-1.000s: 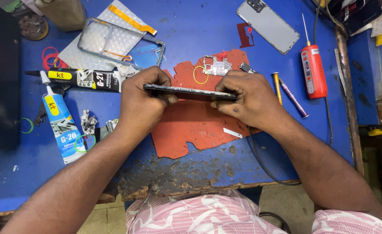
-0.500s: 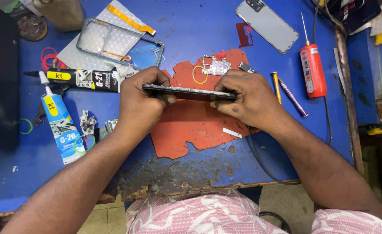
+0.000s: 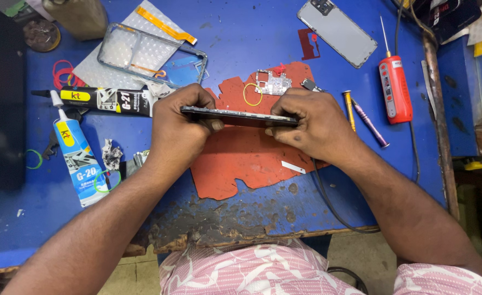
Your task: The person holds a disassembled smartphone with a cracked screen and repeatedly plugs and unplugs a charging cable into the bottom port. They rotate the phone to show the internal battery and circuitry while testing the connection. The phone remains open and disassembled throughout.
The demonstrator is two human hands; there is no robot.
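Observation:
Both hands hold a thin black phone (image 3: 240, 117) edge-on, just above a worn red mat (image 3: 246, 158) on the blue workbench (image 3: 235, 49). My left hand (image 3: 181, 128) grips its left end and my right hand (image 3: 309, 123) grips its right end, fingers curled over the edges. Behind the phone on the mat lie a small circuit board (image 3: 272, 83) and a yellow rubber band (image 3: 252, 94).
A black glue tube (image 3: 107, 100) and a blue-white glue tube (image 3: 77, 158) lie at left. A clear phone frame (image 3: 151, 54) sits behind them, a grey back cover (image 3: 336, 30) far right. A red electric screwdriver (image 3: 395, 87), a purple-tipped tool (image 3: 369, 123) and a black cable (image 3: 328, 202) are at right.

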